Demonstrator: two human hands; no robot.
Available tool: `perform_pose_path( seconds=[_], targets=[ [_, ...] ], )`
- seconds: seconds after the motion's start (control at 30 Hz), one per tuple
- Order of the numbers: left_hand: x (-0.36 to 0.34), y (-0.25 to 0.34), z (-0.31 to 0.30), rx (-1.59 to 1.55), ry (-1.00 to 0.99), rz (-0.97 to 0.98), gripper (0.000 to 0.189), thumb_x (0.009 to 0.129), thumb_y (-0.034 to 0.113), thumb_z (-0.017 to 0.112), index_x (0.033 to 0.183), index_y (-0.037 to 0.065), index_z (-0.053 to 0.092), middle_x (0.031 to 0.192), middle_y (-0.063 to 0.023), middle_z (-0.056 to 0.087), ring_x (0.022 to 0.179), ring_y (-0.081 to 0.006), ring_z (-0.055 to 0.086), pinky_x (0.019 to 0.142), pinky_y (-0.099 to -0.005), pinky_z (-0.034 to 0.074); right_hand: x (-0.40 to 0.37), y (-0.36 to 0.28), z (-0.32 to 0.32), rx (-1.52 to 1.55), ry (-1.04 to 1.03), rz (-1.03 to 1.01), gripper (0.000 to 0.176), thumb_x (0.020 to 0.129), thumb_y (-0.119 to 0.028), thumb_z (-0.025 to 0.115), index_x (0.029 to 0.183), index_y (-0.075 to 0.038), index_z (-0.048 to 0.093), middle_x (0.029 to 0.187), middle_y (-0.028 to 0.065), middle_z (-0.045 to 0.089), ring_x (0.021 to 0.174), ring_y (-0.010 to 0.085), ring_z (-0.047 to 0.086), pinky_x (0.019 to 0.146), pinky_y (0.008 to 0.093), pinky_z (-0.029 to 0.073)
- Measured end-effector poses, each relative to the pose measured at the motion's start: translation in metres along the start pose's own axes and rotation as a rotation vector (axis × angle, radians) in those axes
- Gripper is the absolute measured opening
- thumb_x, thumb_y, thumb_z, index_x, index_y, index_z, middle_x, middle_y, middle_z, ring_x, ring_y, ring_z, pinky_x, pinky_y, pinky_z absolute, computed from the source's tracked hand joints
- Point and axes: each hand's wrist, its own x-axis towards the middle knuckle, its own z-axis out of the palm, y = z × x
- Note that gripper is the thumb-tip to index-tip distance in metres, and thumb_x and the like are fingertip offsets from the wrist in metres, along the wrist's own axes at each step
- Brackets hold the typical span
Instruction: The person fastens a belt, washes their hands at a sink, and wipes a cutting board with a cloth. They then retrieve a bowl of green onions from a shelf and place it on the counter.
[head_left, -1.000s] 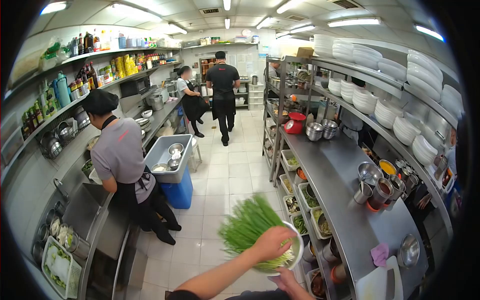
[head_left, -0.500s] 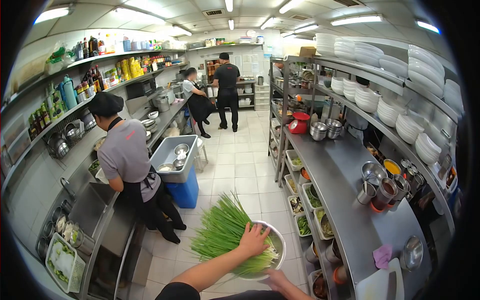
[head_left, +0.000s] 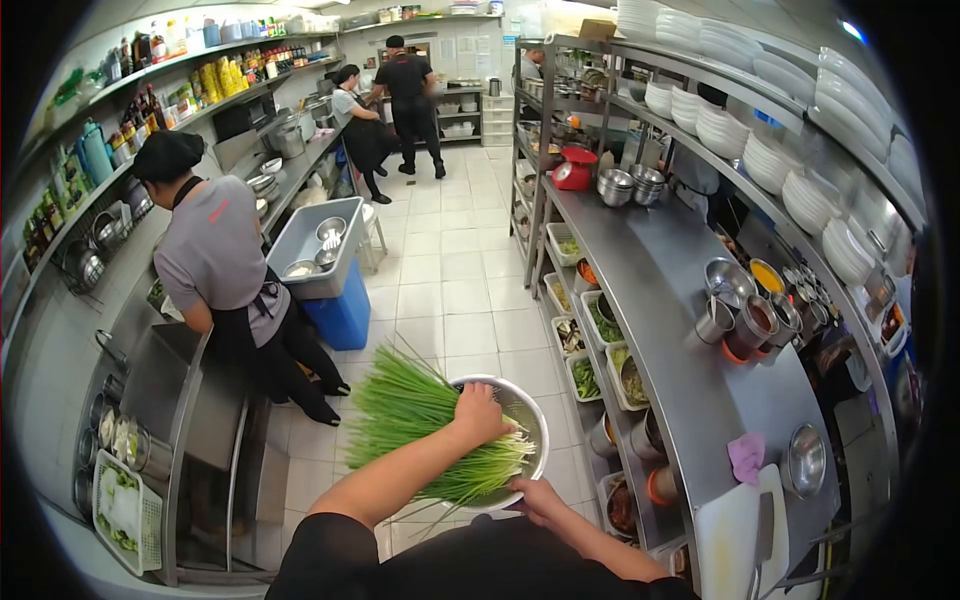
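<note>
Chives [head_left: 405, 425] lie across a steel bowl [head_left: 527, 415] at my 6 o'clock, above the tiled floor [head_left: 450, 300], their leaf tips fanning toward 9 o'clock. I see my left hand [head_left: 480, 413] curled over the bunch, clamping it down. My right hand [head_left: 537, 495] pinches the bowl's near rim. A steel worktop [head_left: 680, 330] runs along 3 o'clock. A person in a grey shirt [head_left: 215, 260] stands at 10 o'clock.

1 fisheye camera on the person's head faces forward and steeply down the kitchen aisle [head_left: 450, 300], close above the bowl [head_left: 530, 420] at lower centre, a steel counter [head_left: 665, 300] curving along the right.
</note>
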Motion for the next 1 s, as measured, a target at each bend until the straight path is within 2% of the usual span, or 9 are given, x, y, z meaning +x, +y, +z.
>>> perform_pose_path(
  seconds=[0.07, 0.17, 0.37, 0.47, 0.53, 0.7, 0.77, 0.87, 1.0],
  targets=[
    [0.001, -0.001, -0.006, -0.061, -0.023, -0.020, 0.069, 0.076, 0.068, 0.046, 0.095, 0.005, 0.069, 0.114, -0.0193, 0.057, 0.103, -0.0287, 0.054, 0.083, -0.0385, 0.040, 0.002, -0.003, -0.001, -0.007, -0.002, -0.004, 0.043, 0.077, -0.002, 0.049, 0.119, 0.005, 0.042, 0.110, 0.0187, 0.055, 0.092, 0.0302, 0.060, 0.077, 0.0417, 0.054],
    [0.003, -0.004, -0.025, -0.150, -0.269, -0.047, 0.069, 0.077, 0.067, 0.047, 0.104, 0.006, 0.066, 0.113, -0.0137, 0.060, 0.101, -0.0255, 0.058, 0.077, -0.0369, 0.044, 0.000, -0.004, 0.000, 0.020, -0.010, -0.089, 0.043, 0.077, -0.002, 0.049, 0.119, 0.006, 0.042, 0.109, 0.0184, 0.055, 0.091, 0.0284, 0.060, 0.076, 0.0401, 0.054],
    [0.015, -0.018, 0.000, -0.220, -0.377, -0.098, 0.081, 0.072, 0.075, 0.045, 0.108, 0.005, 0.064, 0.114, -0.0150, 0.060, 0.104, -0.0274, 0.059, 0.090, -0.0386, 0.043, 0.019, 0.013, -0.010, -0.119, -0.022, -0.129, 0.039, 0.076, -0.002, 0.052, 0.114, 0.006, 0.047, 0.101, 0.0161, 0.060, 0.079, 0.0269, 0.064, 0.067, 0.0382, 0.056],
    [0.014, -0.027, 0.001, -0.271, -0.496, -0.099, 0.090, 0.071, 0.077, 0.043, 0.123, 0.004, 0.053, 0.131, -0.0144, 0.047, 0.121, -0.0282, 0.045, 0.099, -0.0389, 0.037, 0.011, 0.005, -0.005, -0.179, -0.033, -0.119, 0.038, 0.076, -0.003, 0.052, 0.113, 0.005, 0.048, 0.102, 0.0156, 0.060, 0.080, 0.0259, 0.064, 0.066, 0.0385, 0.056],
    [0.028, -0.036, 0.034, -0.296, -0.537, -0.042, 0.091, 0.071, 0.077, 0.043, 0.124, 0.004, 0.052, 0.132, -0.0148, 0.045, 0.122, -0.0290, 0.044, 0.100, -0.0390, 0.035, -0.027, -0.029, 0.020, -0.322, 0.069, 0.115, 0.037, 0.076, -0.003, 0.052, 0.112, 0.003, 0.049, 0.102, 0.0156, 0.060, 0.079, 0.0257, 0.064, 0.066, 0.0389, 0.057],
    [0.018, -0.038, 0.034, -0.434, -0.722, -0.002, 0.098, 0.064, 0.081, 0.047, 0.119, 0.000, 0.054, 0.128, -0.0177, 0.048, 0.119, -0.0316, 0.046, 0.100, -0.0385, 0.035, 0.007, 0.006, -0.002, -0.186, -0.016, 0.017, 0.036, 0.073, -0.003, 0.054, 0.108, 0.007, 0.054, 0.097, 0.0164, 0.061, 0.083, 0.0253, 0.061, 0.072, 0.0350, 0.051],
    [0.016, -0.035, 0.042, -0.446, -0.691, 0.009, 0.099, 0.060, 0.083, 0.050, 0.113, -0.001, 0.059, 0.127, -0.0185, 0.050, 0.114, -0.0315, 0.050, 0.098, -0.0382, 0.037, 0.013, 0.008, -0.004, -0.173, -0.008, 0.026, 0.035, 0.074, -0.003, 0.054, 0.107, 0.007, 0.054, 0.096, 0.0168, 0.061, 0.083, 0.0259, 0.061, 0.070, 0.0359, 0.052],
    [0.004, -0.024, 0.035, -0.441, -0.690, 0.004, 0.104, 0.058, 0.083, 0.052, 0.120, 0.000, 0.054, 0.124, -0.0192, 0.052, 0.110, -0.0313, 0.054, 0.096, -0.0413, 0.038, 0.030, 0.016, -0.012, -0.113, -0.036, 0.055, 0.037, 0.074, -0.003, 0.053, 0.109, 0.007, 0.051, 0.098, 0.0178, 0.059, 0.087, 0.0290, 0.061, 0.073, 0.0405, 0.054],
    [-0.033, 0.014, 0.009, -0.287, -0.408, -0.125, 0.112, 0.058, 0.080, 0.055, 0.136, 0.003, 0.030, 0.128, -0.0219, 0.045, 0.115, -0.0364, 0.047, 0.096, -0.0551, 0.032, 0.015, 0.003, 0.004, -0.083, 0.052, 0.041, 0.039, 0.079, -0.002, 0.050, 0.117, 0.004, 0.043, 0.108, 0.0173, 0.053, 0.089, 0.0327, 0.060, 0.071, 0.0493, 0.053]
  ],
)
